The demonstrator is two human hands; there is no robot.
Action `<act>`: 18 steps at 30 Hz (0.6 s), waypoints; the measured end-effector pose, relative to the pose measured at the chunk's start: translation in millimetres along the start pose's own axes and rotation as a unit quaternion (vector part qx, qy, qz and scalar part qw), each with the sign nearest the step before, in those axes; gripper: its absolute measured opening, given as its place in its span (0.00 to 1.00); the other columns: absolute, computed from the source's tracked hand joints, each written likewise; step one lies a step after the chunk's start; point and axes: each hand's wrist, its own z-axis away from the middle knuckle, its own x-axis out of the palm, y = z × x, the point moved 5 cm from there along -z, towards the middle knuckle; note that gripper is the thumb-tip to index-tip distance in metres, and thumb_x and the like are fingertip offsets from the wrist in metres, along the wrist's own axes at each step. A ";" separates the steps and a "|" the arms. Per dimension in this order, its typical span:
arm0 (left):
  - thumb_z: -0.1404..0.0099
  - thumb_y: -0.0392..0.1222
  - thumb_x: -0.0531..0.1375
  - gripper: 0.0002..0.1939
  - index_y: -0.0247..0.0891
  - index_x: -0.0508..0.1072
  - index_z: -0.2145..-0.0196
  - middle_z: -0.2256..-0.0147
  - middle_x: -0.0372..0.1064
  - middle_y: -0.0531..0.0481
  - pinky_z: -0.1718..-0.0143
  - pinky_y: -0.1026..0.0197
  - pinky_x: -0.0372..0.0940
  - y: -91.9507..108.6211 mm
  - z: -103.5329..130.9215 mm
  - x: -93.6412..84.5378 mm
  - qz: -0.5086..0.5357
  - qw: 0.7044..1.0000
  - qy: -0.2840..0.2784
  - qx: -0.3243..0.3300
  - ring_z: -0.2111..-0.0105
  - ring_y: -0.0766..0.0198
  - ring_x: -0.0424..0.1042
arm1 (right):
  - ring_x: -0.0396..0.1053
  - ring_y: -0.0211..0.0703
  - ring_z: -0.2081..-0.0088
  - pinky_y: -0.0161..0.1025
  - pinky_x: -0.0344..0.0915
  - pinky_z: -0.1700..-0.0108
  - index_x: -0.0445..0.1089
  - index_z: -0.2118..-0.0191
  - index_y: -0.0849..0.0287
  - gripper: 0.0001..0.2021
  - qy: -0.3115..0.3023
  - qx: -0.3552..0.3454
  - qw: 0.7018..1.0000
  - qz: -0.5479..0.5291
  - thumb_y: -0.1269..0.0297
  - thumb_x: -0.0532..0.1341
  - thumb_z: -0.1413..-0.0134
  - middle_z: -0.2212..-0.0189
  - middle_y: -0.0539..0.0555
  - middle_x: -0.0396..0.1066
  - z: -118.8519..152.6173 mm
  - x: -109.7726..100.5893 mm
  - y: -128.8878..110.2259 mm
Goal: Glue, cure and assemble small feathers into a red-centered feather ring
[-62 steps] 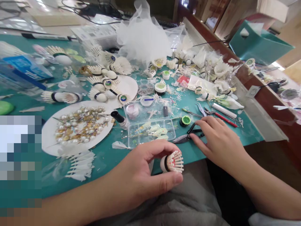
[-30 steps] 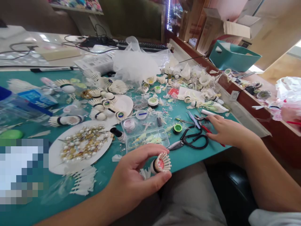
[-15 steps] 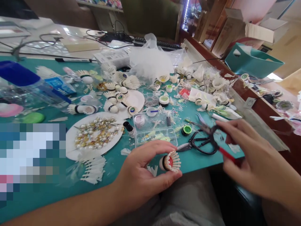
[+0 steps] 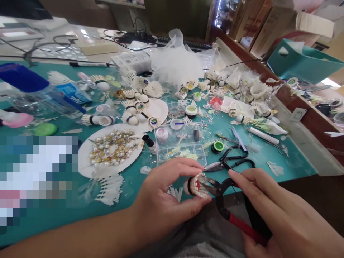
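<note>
My left hand point(image 4: 172, 190) holds a cut-down shuttlecock point(image 4: 197, 185) between thumb and fingers. Its white base with a black band points left, and its ring of short ribs, red inside, faces right. My right hand point(image 4: 279, 204) grips red-and-black handled pliers point(image 4: 224, 193), whose jaws reach into the ribs at the open end. Black-handled scissors point(image 4: 228, 163) lie just beyond the hands. Near them are an open green pot point(image 4: 217, 146) and a clear compartment box point(image 4: 180, 152) with small pieces inside.
An oval white plate point(image 4: 87, 161) of pearl and gold beads sits left. More shuttlecocks point(image 4: 131, 118) and a white tulle bundle point(image 4: 177, 62) lie behind. Cut feathers point(image 4: 110, 190) rest near my left forearm. A teal bin point(image 4: 303, 64) stands at the back right.
My right hand has brought the pliers left and down to the shuttlecock's ribs. My left hand still holds the shuttlecock. The whole view has shifted slightly.
</note>
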 end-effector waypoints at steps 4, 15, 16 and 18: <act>0.44 0.39 0.74 0.17 0.50 0.77 0.57 0.58 0.79 0.50 0.55 0.52 0.74 -1.9 -0.1 1.9 0.003 1.000 0.001 0.000 0.57 0.54 0.80 | 0.79 0.51 0.58 0.37 0.80 0.62 0.61 0.36 0.69 0.33 0.007 0.010 1.000 -0.009 0.70 0.56 0.51 0.50 0.68 0.73 -0.8 1.2 0.0; 0.43 0.43 0.74 0.15 0.50 0.77 0.59 0.59 0.78 0.51 0.57 0.51 0.73 -1.4 1.8 1.3 -0.009 1.000 -0.006 -0.001 0.59 0.55 0.79 | 0.79 0.49 0.61 0.37 0.79 0.66 0.63 0.38 0.70 0.31 0.017 -0.009 1.000 0.013 0.70 0.54 0.51 0.52 0.67 0.75 -6.1 2.2 -1.8; 0.43 0.43 0.74 0.15 0.50 0.77 0.59 0.59 0.78 0.51 0.57 0.51 0.73 -1.5 1.5 1.1 -0.013 1.000 -0.006 -0.001 0.60 0.55 0.79 | 0.80 0.48 0.62 0.36 0.79 0.66 0.64 0.39 0.71 0.30 0.017 -0.011 1.000 0.018 0.70 0.54 0.50 0.53 0.66 0.75 -6.4 2.4 -2.3; 0.43 0.43 0.74 0.14 0.50 0.77 0.60 0.60 0.78 0.51 0.59 0.51 0.73 -2.0 0.9 1.0 -0.016 1.000 -0.007 -0.006 0.60 0.55 0.79 | 0.79 0.47 0.63 0.35 0.79 0.67 0.65 0.39 0.72 0.30 0.017 -0.014 0.999 0.029 0.71 0.53 0.50 0.54 0.66 0.75 -7.0 3.1 -3.4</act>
